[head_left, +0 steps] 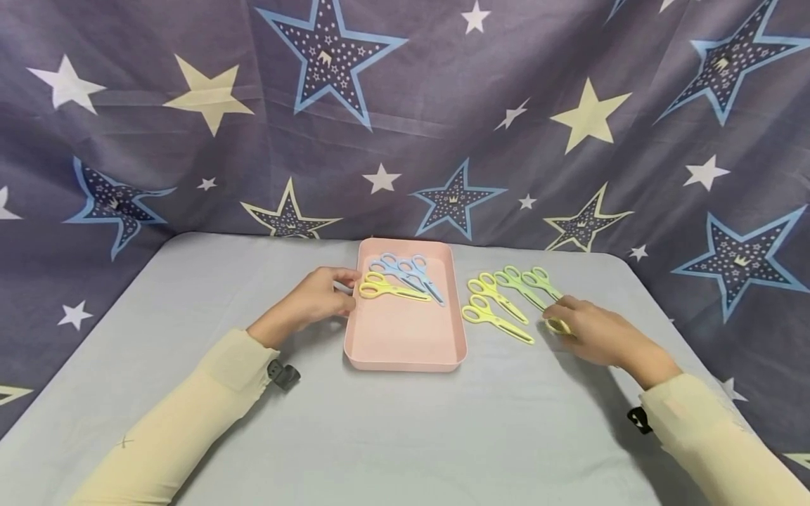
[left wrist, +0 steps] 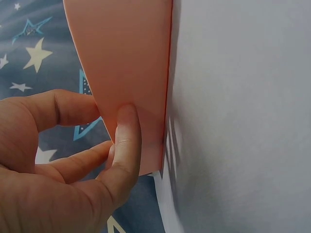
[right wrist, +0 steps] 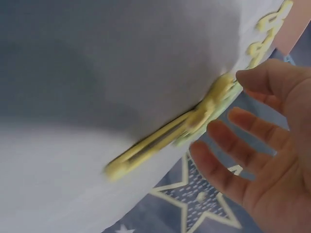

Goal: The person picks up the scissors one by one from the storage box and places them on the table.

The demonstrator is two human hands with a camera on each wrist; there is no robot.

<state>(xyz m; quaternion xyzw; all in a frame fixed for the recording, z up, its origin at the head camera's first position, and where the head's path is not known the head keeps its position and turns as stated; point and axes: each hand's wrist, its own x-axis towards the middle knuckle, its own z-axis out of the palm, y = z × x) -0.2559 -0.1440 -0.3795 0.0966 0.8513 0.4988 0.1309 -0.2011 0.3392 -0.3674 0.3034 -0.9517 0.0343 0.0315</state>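
Note:
My left hand (head_left: pixel 316 299) holds the left wall of a pink tray (head_left: pixel 405 344); in the left wrist view the thumb lies against its outer side and other fingers reach the rim. Inside the tray lie yellow scissors (head_left: pixel 408 291) and two blue pairs, one of them the nearer blue scissors (head_left: pixel 433 287). Over on the right, my right hand (head_left: pixel 598 332) hovers beside yellow scissors (right wrist: pixel 146 151), its fingers spread and slightly bent. The right wrist view shows a gap between fingertips and scissors. In the head view that hand hides most of this pair.
Between the tray and my right hand lie two more yellow pairs, including the nearer yellow scissors (head_left: pixel 506 327), and two pairs of green scissors (head_left: pixel 522 287). A grey cloth (head_left: pixel 443 436) covers the table. Behind it hangs a star-patterned curtain (head_left: pixel 405 151).

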